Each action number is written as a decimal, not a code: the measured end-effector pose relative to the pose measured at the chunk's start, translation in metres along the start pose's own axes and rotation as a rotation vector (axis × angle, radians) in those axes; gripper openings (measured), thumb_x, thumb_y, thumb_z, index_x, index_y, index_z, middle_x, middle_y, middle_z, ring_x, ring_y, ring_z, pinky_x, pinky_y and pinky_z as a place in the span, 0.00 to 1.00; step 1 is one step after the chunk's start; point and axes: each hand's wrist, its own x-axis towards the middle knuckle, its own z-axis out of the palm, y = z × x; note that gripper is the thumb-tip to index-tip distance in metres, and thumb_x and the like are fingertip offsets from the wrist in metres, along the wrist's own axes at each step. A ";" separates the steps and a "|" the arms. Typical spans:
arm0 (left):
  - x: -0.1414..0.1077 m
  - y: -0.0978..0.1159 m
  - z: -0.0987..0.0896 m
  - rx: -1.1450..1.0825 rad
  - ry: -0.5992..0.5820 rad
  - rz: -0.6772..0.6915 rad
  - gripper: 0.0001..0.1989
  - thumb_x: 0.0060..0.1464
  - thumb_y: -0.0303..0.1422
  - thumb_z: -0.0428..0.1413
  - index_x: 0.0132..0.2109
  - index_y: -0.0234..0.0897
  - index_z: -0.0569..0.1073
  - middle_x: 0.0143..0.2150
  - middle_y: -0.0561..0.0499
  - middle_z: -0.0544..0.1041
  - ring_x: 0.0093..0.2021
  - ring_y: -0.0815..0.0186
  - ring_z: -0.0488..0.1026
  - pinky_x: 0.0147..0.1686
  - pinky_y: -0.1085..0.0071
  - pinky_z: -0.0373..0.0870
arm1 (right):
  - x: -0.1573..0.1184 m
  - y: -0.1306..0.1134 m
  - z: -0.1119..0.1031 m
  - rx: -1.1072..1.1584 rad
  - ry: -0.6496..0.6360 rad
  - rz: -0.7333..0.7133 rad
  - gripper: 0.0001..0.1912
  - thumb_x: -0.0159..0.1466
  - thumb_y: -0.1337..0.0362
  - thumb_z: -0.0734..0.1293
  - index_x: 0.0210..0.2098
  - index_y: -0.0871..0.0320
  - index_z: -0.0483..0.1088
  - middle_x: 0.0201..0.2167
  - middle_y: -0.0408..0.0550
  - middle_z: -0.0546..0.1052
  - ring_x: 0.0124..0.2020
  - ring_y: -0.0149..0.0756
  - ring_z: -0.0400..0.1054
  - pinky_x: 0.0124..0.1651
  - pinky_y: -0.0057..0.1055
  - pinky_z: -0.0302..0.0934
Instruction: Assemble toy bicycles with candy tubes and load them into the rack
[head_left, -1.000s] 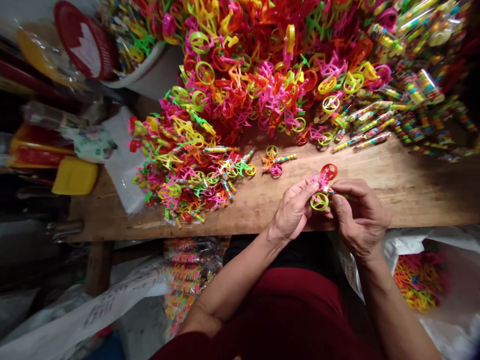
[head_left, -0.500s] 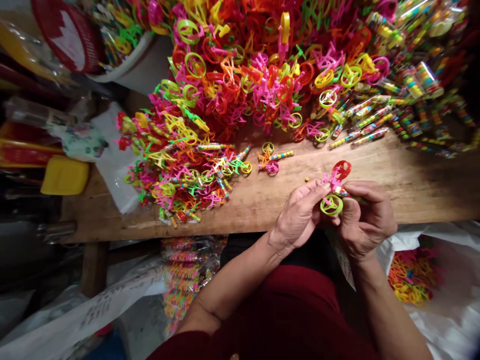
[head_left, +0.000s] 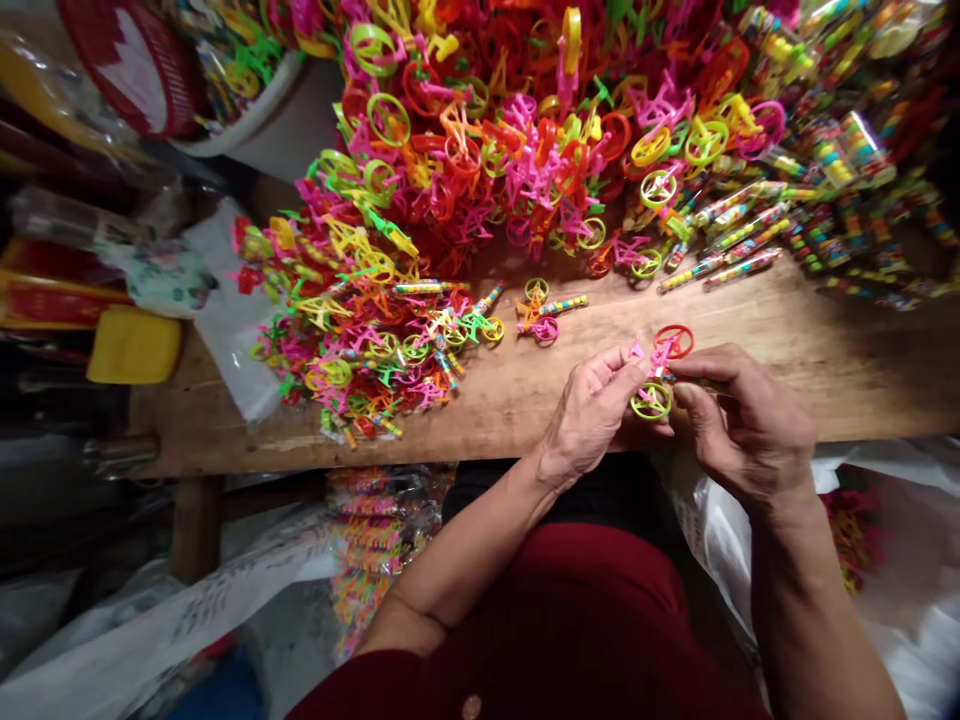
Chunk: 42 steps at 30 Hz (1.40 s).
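A small plastic toy bicycle (head_left: 660,360) has a pink frame, a red wheel and a lime-green wheel. My left hand (head_left: 596,410) is closed on its pink frame, over the front part of the wooden bench. Close on the right, my right hand (head_left: 742,430) pinches a thin tube of candy against the toy; the fingers cover most of that tube. Left of both hands, two toy bicycles in orange and pink lie with a candy tube (head_left: 566,304) on the wood.
Loose toy bicycles (head_left: 540,170) form a large heap at the back of the bench (head_left: 847,360). Bicycles with candy tubes (head_left: 375,340) are piled at left, and more tubes (head_left: 832,190) lie at right. A white bucket (head_left: 281,125) stands back left; a white sack (head_left: 727,530) hangs below right.
My right hand has shifted a little right and its fingers have slid back from the toy's middle. The toy has turned slightly and moved left in my left hand.
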 end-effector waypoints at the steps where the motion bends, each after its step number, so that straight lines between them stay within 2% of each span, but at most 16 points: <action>1: 0.002 -0.002 0.000 0.001 -0.005 0.002 0.17 0.55 0.43 0.66 0.39 0.35 0.71 0.29 0.55 0.74 0.25 0.72 0.71 0.27 0.75 0.74 | 0.002 -0.002 0.001 -0.008 -0.006 0.007 0.12 0.67 0.72 0.66 0.48 0.53 0.73 0.37 0.47 0.80 0.37 0.36 0.77 0.41 0.31 0.71; 5: 0.007 0.007 -0.005 0.099 0.057 0.110 0.18 0.52 0.44 0.67 0.36 0.34 0.73 0.30 0.54 0.76 0.26 0.74 0.71 0.29 0.77 0.71 | 0.010 -0.016 0.014 0.004 0.029 0.014 0.18 0.68 0.71 0.66 0.56 0.54 0.69 0.43 0.49 0.79 0.40 0.36 0.77 0.42 0.31 0.73; 9: -0.012 0.069 -0.039 0.408 0.399 0.519 0.15 0.53 0.41 0.66 0.29 0.36 0.73 0.27 0.56 0.78 0.25 0.75 0.71 0.27 0.75 0.66 | 0.016 -0.015 0.020 0.050 0.065 0.056 0.32 0.69 0.66 0.67 0.69 0.53 0.56 0.46 0.50 0.78 0.31 0.32 0.73 0.36 0.32 0.72; 11: -0.031 0.115 -0.073 0.662 0.683 0.784 0.13 0.57 0.41 0.63 0.31 0.37 0.75 0.30 0.59 0.81 0.29 0.72 0.74 0.31 0.72 0.66 | 0.015 0.001 0.015 -0.047 0.137 0.100 0.25 0.69 0.67 0.66 0.64 0.53 0.64 0.41 0.47 0.78 0.30 0.32 0.72 0.36 0.32 0.71; 14: -0.056 0.175 -0.129 1.216 0.967 0.837 0.15 0.65 0.46 0.57 0.45 0.40 0.78 0.40 0.57 0.82 0.45 0.59 0.78 0.40 0.59 0.65 | 0.014 0.032 0.005 -0.237 0.215 0.138 0.12 0.69 0.69 0.64 0.49 0.54 0.74 0.37 0.48 0.79 0.35 0.37 0.74 0.40 0.34 0.70; 16: -0.058 0.197 -0.152 1.522 1.074 0.952 0.23 0.60 0.45 0.62 0.57 0.39 0.73 0.57 0.49 0.77 0.57 0.47 0.74 0.49 0.50 0.64 | 0.020 0.047 0.004 -0.326 0.200 0.142 0.10 0.69 0.68 0.63 0.46 0.54 0.75 0.40 0.51 0.79 0.41 0.41 0.75 0.44 0.38 0.70; 18: -0.046 0.196 -0.153 1.607 1.151 1.337 0.28 0.58 0.42 0.64 0.59 0.29 0.71 0.59 0.37 0.73 0.63 0.43 0.68 0.55 0.41 0.59 | 0.030 0.055 0.009 -0.424 0.132 0.112 0.11 0.68 0.68 0.62 0.46 0.56 0.74 0.44 0.54 0.79 0.46 0.45 0.73 0.49 0.41 0.68; 19: -0.035 0.186 -0.146 1.649 1.088 1.436 0.25 0.65 0.39 0.59 0.60 0.23 0.68 0.60 0.32 0.71 0.65 0.45 0.66 0.53 0.40 0.57 | 0.037 0.057 0.012 -0.478 0.084 0.091 0.11 0.68 0.68 0.62 0.47 0.56 0.74 0.46 0.55 0.79 0.48 0.47 0.71 0.51 0.43 0.67; 20: -0.022 0.171 -0.134 1.580 1.036 1.546 0.23 0.60 0.40 0.61 0.56 0.25 0.73 0.54 0.35 0.75 0.59 0.45 0.71 0.53 0.41 0.63 | 0.043 0.059 0.016 -0.534 0.035 0.073 0.12 0.69 0.69 0.62 0.47 0.57 0.74 0.48 0.56 0.79 0.48 0.48 0.70 0.52 0.43 0.66; 22: 0.005 0.133 -0.101 1.587 0.710 1.266 0.14 0.65 0.33 0.55 0.53 0.31 0.76 0.48 0.43 0.79 0.51 0.54 0.78 0.50 0.54 0.71 | 0.053 0.060 0.023 -0.635 -0.046 0.049 0.13 0.69 0.69 0.60 0.48 0.59 0.74 0.49 0.56 0.79 0.47 0.49 0.68 0.52 0.44 0.64; 23: 0.020 0.112 -0.083 1.593 0.615 1.241 0.10 0.66 0.32 0.53 0.47 0.35 0.78 0.43 0.47 0.81 0.45 0.61 0.79 0.47 0.61 0.74 | 0.056 0.062 0.026 -0.679 -0.070 0.043 0.14 0.70 0.70 0.59 0.49 0.60 0.74 0.49 0.56 0.79 0.47 0.49 0.67 0.52 0.44 0.63; 26: 0.062 0.065 -0.040 1.744 0.323 1.083 0.15 0.68 0.28 0.50 0.56 0.36 0.76 0.55 0.46 0.81 0.54 0.61 0.77 0.54 0.65 0.73 | 0.058 0.066 0.030 -0.782 -0.118 0.025 0.16 0.71 0.70 0.57 0.50 0.61 0.74 0.47 0.58 0.78 0.46 0.49 0.66 0.50 0.43 0.61; 29: 0.094 0.046 -0.021 1.969 0.288 0.866 0.19 0.69 0.26 0.48 0.62 0.34 0.74 0.65 0.42 0.74 0.56 0.54 0.75 0.51 0.61 0.73 | 0.052 0.072 0.028 -0.812 -0.142 -0.007 0.16 0.71 0.70 0.57 0.50 0.61 0.74 0.45 0.59 0.77 0.44 0.48 0.66 0.47 0.42 0.61; 33: 0.113 0.045 -0.024 2.054 0.260 0.787 0.14 0.69 0.29 0.48 0.53 0.35 0.78 0.59 0.42 0.78 0.55 0.52 0.75 0.51 0.59 0.72 | 0.047 0.079 0.023 -0.666 0.032 -0.038 0.11 0.71 0.65 0.60 0.47 0.59 0.74 0.43 0.58 0.75 0.43 0.44 0.68 0.45 0.39 0.64; 38: 0.096 0.052 -0.033 1.811 0.293 0.946 0.07 0.64 0.28 0.54 0.46 0.34 0.76 0.62 0.41 0.76 0.59 0.54 0.72 0.60 0.60 0.69 | 0.044 0.063 0.022 -0.355 0.377 0.020 0.08 0.67 0.58 0.70 0.41 0.55 0.70 0.29 0.45 0.72 0.29 0.36 0.70 0.34 0.34 0.67; 42: 0.069 0.058 -0.023 1.476 0.176 0.959 0.02 0.62 0.29 0.56 0.41 0.36 0.73 0.54 0.40 0.80 0.58 0.55 0.74 0.60 0.59 0.70 | 0.037 0.026 0.029 0.125 0.475 0.225 0.09 0.64 0.61 0.73 0.40 0.53 0.69 0.32 0.41 0.74 0.24 0.31 0.71 0.26 0.30 0.67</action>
